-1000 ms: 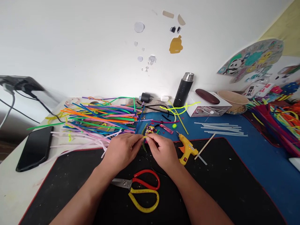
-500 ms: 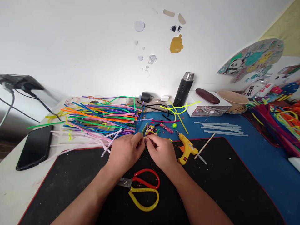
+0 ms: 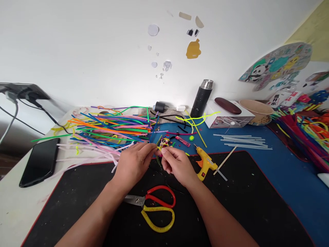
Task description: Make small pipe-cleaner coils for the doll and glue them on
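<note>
Left hand (image 3: pixel 133 162), right hand (image 3: pixel 182 167), fingers (image 3: pixel 168 156) pinching yellow strip (image 3: pixel 159 149), more visible than before

Objects along the edges of a white table (image 3: pixel 15 212)
A black rectangular phone (image 3: pixel 37 163) lies near the table's left edge. Toward the back edge stands a black cylindrical flask with a silver metal top (image 3: pixel 201 99), left of a white rectangular box (image 3: pixel 210 116); a dark brown oval case (image 3: pixel 227 105) rests on the box, and a round tan basket (image 3: pixel 257 109) sits to its right.
</note>
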Demonstrator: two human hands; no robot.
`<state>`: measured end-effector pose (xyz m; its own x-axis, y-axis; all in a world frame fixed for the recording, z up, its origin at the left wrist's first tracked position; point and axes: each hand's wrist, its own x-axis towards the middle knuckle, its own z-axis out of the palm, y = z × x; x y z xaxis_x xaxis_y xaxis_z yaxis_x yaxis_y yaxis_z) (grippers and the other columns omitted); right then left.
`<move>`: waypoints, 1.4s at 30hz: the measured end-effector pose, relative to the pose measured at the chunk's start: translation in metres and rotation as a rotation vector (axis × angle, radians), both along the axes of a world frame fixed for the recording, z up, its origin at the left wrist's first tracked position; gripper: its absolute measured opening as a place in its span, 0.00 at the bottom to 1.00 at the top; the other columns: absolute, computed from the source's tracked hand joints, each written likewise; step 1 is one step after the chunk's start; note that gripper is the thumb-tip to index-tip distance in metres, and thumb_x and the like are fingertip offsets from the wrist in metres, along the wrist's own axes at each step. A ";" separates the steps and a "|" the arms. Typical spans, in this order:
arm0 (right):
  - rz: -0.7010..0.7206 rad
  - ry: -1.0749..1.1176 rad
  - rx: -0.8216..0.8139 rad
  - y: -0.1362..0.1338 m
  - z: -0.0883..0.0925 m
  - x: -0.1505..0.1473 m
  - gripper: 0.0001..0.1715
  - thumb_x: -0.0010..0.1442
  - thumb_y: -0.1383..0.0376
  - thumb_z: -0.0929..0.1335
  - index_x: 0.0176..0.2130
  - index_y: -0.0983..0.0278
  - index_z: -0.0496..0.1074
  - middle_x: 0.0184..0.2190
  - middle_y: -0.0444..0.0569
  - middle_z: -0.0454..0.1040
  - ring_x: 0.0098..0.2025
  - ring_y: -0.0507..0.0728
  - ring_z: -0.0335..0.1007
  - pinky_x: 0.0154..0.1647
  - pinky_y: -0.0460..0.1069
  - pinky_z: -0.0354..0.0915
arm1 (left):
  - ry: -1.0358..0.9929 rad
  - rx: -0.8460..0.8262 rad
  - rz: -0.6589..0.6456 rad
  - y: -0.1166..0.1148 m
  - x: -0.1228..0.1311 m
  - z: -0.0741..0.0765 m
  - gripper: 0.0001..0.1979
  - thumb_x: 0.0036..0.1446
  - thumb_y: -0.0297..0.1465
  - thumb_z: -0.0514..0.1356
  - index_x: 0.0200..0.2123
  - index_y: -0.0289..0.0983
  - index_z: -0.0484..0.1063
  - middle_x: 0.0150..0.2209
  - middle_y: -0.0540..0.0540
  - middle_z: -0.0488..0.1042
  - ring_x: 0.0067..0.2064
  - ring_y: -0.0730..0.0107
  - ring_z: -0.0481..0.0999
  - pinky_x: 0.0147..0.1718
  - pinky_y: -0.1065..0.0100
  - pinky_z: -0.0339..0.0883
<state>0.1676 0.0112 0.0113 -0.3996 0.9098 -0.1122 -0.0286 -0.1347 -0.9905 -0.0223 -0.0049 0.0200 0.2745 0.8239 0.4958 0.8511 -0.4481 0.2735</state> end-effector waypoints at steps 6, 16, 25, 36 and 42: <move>0.043 0.151 -0.164 0.001 0.002 0.002 0.24 0.63 0.45 0.74 0.38 0.64 0.79 0.18 0.37 0.65 0.18 0.48 0.53 0.17 0.45 0.45 | -0.101 -0.054 -0.018 0.000 0.002 0.000 0.09 0.73 0.28 0.57 0.45 0.38 0.78 0.37 0.45 0.85 0.35 0.62 0.83 0.34 0.67 0.68; -0.003 0.186 -0.179 0.003 0.000 0.001 0.22 0.61 0.47 0.75 0.35 0.64 0.78 0.16 0.37 0.62 0.18 0.48 0.50 0.18 0.45 0.44 | -0.175 -0.143 -0.078 -0.005 0.006 0.003 0.09 0.74 0.29 0.54 0.49 0.38 0.75 0.37 0.47 0.85 0.35 0.63 0.84 0.33 0.68 0.69; 0.006 0.176 -0.177 0.002 0.000 -0.001 0.22 0.60 0.47 0.76 0.34 0.64 0.78 0.15 0.36 0.60 0.18 0.48 0.49 0.17 0.45 0.44 | -0.199 -0.243 -0.046 -0.006 0.009 0.005 0.10 0.74 0.30 0.53 0.47 0.40 0.74 0.34 0.48 0.85 0.31 0.64 0.84 0.29 0.70 0.66; -0.016 0.213 -0.221 0.005 -0.005 0.002 0.23 0.60 0.47 0.76 0.36 0.65 0.79 0.17 0.37 0.62 0.17 0.47 0.52 0.18 0.45 0.43 | -0.409 -0.503 -0.087 -0.003 0.000 0.017 0.14 0.74 0.37 0.53 0.46 0.42 0.79 0.37 0.49 0.85 0.37 0.64 0.83 0.35 0.69 0.69; -0.007 0.203 -0.215 0.005 -0.007 0.002 0.23 0.61 0.47 0.76 0.36 0.65 0.79 0.17 0.37 0.63 0.17 0.47 0.53 0.18 0.45 0.43 | -0.526 -0.543 -0.154 0.002 -0.004 0.019 0.12 0.70 0.37 0.58 0.40 0.41 0.81 0.35 0.50 0.84 0.37 0.64 0.81 0.37 0.68 0.71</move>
